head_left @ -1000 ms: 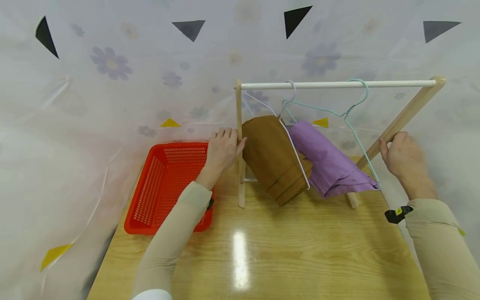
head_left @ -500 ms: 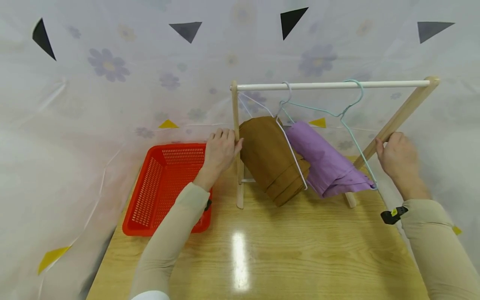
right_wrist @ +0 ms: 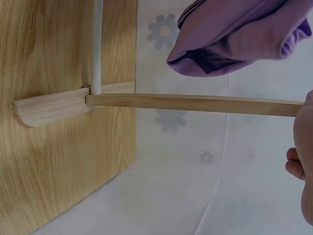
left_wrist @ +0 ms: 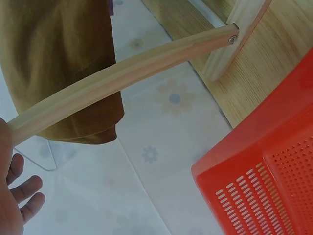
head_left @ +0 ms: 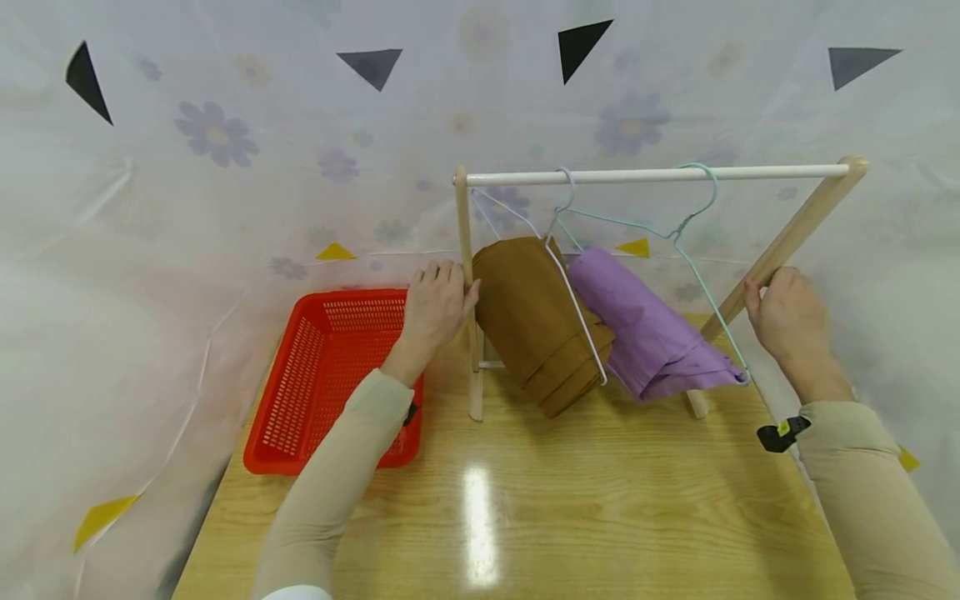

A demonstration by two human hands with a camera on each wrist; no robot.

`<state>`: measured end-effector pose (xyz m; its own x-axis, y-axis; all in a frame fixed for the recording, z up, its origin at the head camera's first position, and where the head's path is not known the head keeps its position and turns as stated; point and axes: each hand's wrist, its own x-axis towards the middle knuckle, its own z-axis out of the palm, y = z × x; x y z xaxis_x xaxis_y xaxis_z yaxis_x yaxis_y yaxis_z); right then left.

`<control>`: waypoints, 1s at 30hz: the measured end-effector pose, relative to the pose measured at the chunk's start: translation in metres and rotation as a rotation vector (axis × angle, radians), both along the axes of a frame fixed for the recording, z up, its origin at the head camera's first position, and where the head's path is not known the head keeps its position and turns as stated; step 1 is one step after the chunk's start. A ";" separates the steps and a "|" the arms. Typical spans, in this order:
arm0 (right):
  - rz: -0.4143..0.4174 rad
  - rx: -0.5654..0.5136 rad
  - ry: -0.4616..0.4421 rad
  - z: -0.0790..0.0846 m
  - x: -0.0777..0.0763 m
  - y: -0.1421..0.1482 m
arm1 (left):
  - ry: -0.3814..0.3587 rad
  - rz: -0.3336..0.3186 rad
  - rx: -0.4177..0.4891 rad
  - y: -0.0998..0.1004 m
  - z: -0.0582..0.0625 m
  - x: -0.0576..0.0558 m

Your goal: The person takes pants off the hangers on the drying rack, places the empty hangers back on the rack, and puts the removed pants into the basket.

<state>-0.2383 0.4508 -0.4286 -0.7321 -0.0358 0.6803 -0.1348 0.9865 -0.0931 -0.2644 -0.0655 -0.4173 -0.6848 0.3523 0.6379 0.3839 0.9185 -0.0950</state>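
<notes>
A small clothes rack [head_left: 660,176] with wooden posts and a white rail stands on the table. In the head view my left hand [head_left: 435,304] grips its left post, thumb on the near side. My right hand [head_left: 791,325] holds the right post partway up. From the rail hang a pale lilac hanger [head_left: 576,304] with folded brown cloth [head_left: 536,317] and a mint-green hanger [head_left: 701,283] with purple cloth [head_left: 645,325]. The left wrist view shows the left post [left_wrist: 122,73] running into my hand; the right wrist view shows the right post [right_wrist: 195,103] likewise.
A red plastic basket [head_left: 258,425] with slotted walls sits on the wood-grain table [head_left: 585,517], left of the rack and partly behind my left forearm. Behind the table hangs a flowered white sheet [head_left: 300,167] with black, grey and yellow triangles.
The rack, its hanging cloths and both hands have shifted slightly left in the head view, while the background shifts left too. Both hands keep their hold on the posts.
</notes>
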 end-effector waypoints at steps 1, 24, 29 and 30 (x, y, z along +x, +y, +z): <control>0.001 0.000 -0.001 0.000 0.000 0.000 | -0.003 0.000 0.000 0.000 0.000 0.000; 0.044 0.066 0.109 -0.004 0.002 -0.011 | 0.021 0.014 0.001 -0.014 -0.003 0.002; 0.048 0.063 0.119 -0.005 0.003 -0.014 | 0.021 0.021 -0.002 -0.018 -0.002 0.003; 0.051 0.063 0.119 -0.005 0.003 -0.015 | 0.018 0.022 -0.002 -0.018 -0.001 0.003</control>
<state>-0.2354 0.4359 -0.4333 -0.6423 -0.1159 0.7576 -0.1910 0.9815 -0.0117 -0.2610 -0.0837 -0.4187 -0.6810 0.3383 0.6495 0.3619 0.9265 -0.1032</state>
